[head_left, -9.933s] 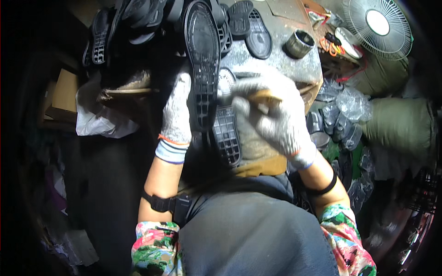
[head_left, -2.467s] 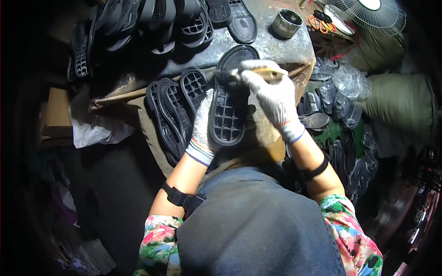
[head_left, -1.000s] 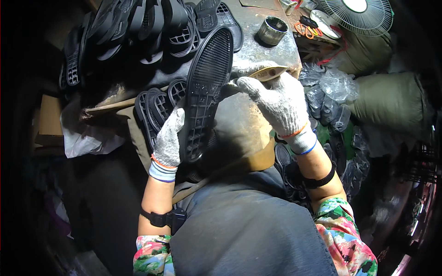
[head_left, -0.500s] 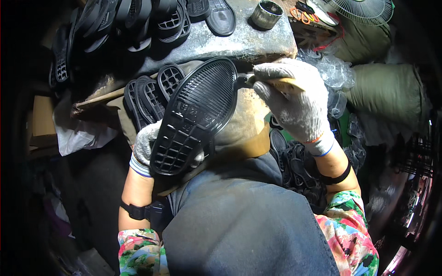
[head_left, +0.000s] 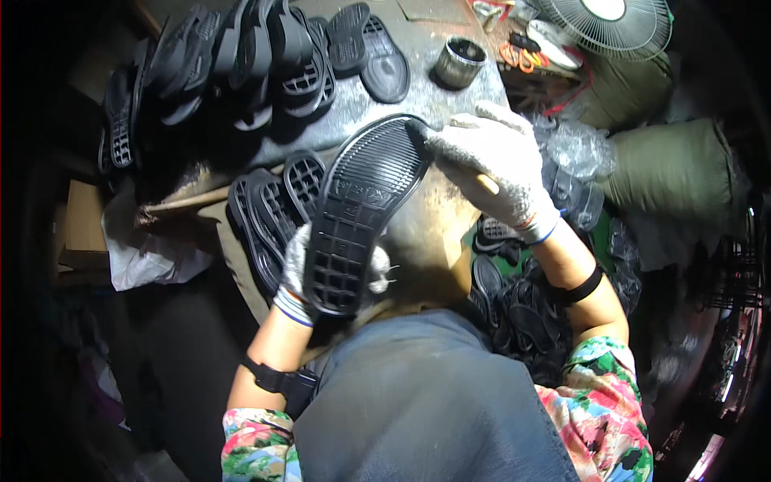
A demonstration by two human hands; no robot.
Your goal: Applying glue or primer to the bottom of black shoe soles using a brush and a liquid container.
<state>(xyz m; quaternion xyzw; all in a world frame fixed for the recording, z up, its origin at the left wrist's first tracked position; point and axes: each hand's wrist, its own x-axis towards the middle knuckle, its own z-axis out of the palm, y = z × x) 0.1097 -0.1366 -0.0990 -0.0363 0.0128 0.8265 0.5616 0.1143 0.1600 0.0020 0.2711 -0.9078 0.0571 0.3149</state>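
A black shoe sole (head_left: 371, 191) is held upright before me, its ribbed and gridded face toward me. My left hand (head_left: 295, 261), in a knitted white glove, grips its lower end, with fingertips showing past the right edge. My right hand (head_left: 491, 165), gloved the same way, is closed on a small brush with a pale wooden handle (head_left: 487, 184). The brush's dark tip (head_left: 419, 128) is at the sole's upper right edge; the gloved fingers partly hide the brush, and I cannot tell exactly where it touches.
More black soles (head_left: 269, 201) lean behind my left hand. Several others crowd the worktable (head_left: 422, 60), near a dark-stained metal cup (head_left: 461, 62). Orange-handled scissors (head_left: 522, 58) and a fan (head_left: 610, 24) are at back right. Black footwear (head_left: 522, 305) lies heaped below my right forearm.
The sole and left hand have shifted right, and the sole stands more upright. My right hand has turned, bringing the brush tip round to the upper edge. The view has tilted slightly.
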